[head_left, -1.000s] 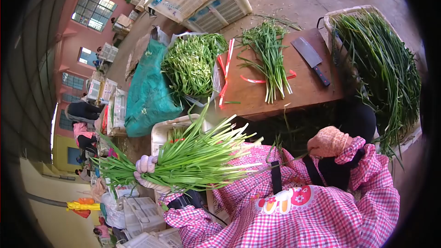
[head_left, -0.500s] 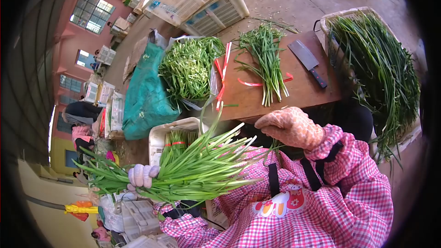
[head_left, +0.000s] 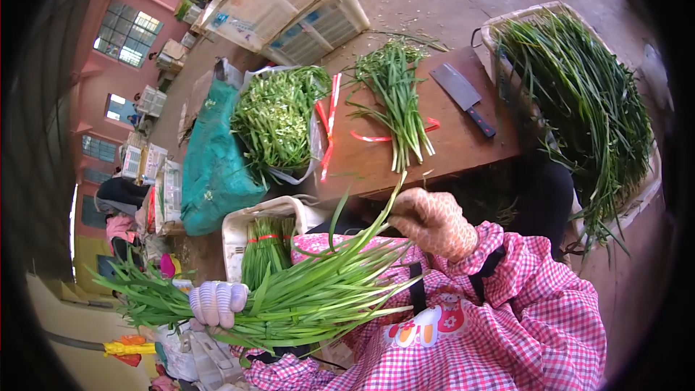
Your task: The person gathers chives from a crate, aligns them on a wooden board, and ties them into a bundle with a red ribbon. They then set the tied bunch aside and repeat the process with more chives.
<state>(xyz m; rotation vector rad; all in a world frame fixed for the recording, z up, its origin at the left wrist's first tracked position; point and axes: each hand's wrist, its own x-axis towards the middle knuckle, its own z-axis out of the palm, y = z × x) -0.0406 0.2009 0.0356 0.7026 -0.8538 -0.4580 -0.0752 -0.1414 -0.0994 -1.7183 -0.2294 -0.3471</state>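
My left hand (head_left: 218, 304), in a pale ribbed glove, is closed around a large bunch of garlic chives (head_left: 318, 293), held sideways across my lap with the pale stem ends to the right. My right hand (head_left: 433, 224), in an orange-patterned glove, is above the stem ends with its fingers curled together. A yellowish stalk sticks up from the bunch beside those fingertips; whether they pinch it is hidden. On the wooden board (head_left: 347, 174) lie a smaller loose bunch of chives (head_left: 402, 105), a red-and-white tie strip (head_left: 373, 137) under it, and a cleaver (head_left: 463, 99).
A crate (head_left: 235, 235) holding a red-banded bundle is beyond the held bunch. A bag of trimmings (head_left: 279, 116) and a green sack (head_left: 217, 166) stand left of the board. A full basket of chives (head_left: 579, 101) stands at right. Stacked crates (head_left: 275, 7) are behind.
The view has shifted, so the board and baskets appear further left. My right hand has come closer to the upright stalk of the bunch. My left hand keeps its hold.
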